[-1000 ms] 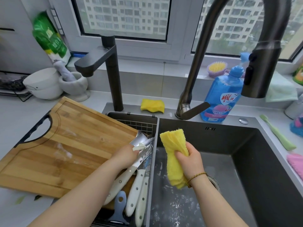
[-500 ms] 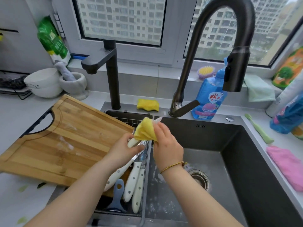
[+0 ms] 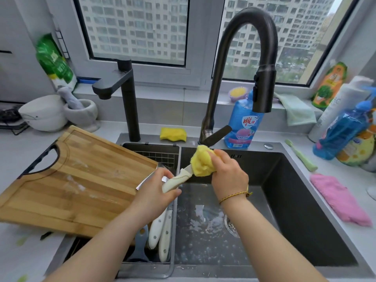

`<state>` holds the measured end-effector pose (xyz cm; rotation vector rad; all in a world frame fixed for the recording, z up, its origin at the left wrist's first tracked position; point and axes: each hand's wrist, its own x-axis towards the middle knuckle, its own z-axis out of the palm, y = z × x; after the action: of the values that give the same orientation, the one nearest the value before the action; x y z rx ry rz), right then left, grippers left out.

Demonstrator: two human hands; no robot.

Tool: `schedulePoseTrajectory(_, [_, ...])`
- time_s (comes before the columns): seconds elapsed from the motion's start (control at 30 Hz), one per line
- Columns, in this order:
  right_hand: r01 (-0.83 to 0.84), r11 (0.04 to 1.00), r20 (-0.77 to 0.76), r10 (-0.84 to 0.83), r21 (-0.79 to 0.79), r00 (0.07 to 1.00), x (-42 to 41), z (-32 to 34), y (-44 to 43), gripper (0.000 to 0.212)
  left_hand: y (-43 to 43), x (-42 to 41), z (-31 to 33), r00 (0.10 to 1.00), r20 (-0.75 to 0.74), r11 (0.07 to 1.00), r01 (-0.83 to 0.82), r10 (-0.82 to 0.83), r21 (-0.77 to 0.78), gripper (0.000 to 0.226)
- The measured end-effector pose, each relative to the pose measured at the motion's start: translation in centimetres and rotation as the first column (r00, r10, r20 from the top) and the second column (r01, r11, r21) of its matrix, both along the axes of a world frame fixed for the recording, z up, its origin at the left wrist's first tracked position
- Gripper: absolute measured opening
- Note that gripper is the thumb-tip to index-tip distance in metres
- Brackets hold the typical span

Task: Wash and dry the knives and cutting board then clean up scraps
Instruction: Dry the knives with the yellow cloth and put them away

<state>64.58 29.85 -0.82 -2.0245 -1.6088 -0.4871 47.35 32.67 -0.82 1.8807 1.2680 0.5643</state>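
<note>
Head view: left hand (image 3: 154,192) grips knife (image 3: 177,180) handle; right hand (image 3: 230,174) clasps yellow cloth (image 3: 201,161) round blade

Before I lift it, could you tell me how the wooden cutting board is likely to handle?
The cutting board looks thick and solid, so probably stiff and fairly heavy. Wet smears on its face suggest it may be slippery. One corner overhangs the drain basket, so a push could tip it onto the knives there.
</note>
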Motion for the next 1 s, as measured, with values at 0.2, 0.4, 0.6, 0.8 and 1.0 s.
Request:
schedulePoseTrajectory(0.2, [0.158, 0.985, -0.417, -0.175, -0.074, 0.892, 3.9, 0.3, -0.6, 0.046, 0.2, 0.2, -0.1, 1.0, 0.03, 1.0, 0.009, -0.009, -0.008, 0.02])
schedulePoseTrajectory(0.4, [0.232, 0.968, -0.752, -0.078, 0.101, 0.655, 4.2, 0.0, -0.5, 0.034, 1.5, 0.9, 0.4, 0.993, 0.099, 0.985, -0.055, 0.072, -0.166, 0.035])
schedulePoseTrajectory(0.6, [0.114, 0.981, -0.567, -0.005, 0.157, 0.823, 0.6, -0.7, 0.6, 0.033, 2.5, 1.5, 0.5, 0.958, 0.257, 0.945, -0.038, 0.128, -0.326, 0.025])
schedulePoseTrajectory(0.8, [-0.204, 0.979, -0.187, 0.201, 0.006, 0.962, -2.2, -1.9, 1.5, 0.042, 2.6, 1.5, -0.2, 0.951, 0.272, 0.955, -0.064, 0.146, -0.289, 0.041])
schedulePoseTrajectory(1.0, [-0.171, 0.985, -0.059, 0.17, -0.001, 0.984, 0.0, -1.5, 1.9, 0.032, 2.0, 1.3, -0.4, 0.944, 0.311, 0.958, -0.014, 0.107, -0.288, 0.045])
